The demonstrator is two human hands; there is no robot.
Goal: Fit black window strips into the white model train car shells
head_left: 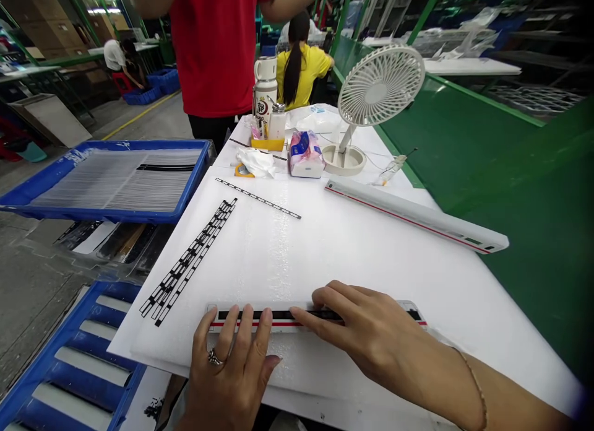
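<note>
A long white toy train carriage [283, 326] with a red stripe lies crosswise near the table's front edge. A black window strip [278, 314] runs along it. My left hand [232, 363] lies over the carriage's left part with fingers spread, their tips on the strip; one finger wears a ring. Farther right, my right hand [371, 326] has bent fingers on both sides of the strip, touching it and the carriage. This hand hides part of the carriage's right half. Another white carriage [413, 214] with a red stripe lies farther back to the right.
Black window frames [190, 261] lie piled on the left, with a single frame [257, 197] behind. Farther back stand a white fan [380, 87], a tissue pack [306, 155] and a bottle [265, 100]. A blue tray [195, 177] is at left. A person in red [213, 53] stands opposite.
</note>
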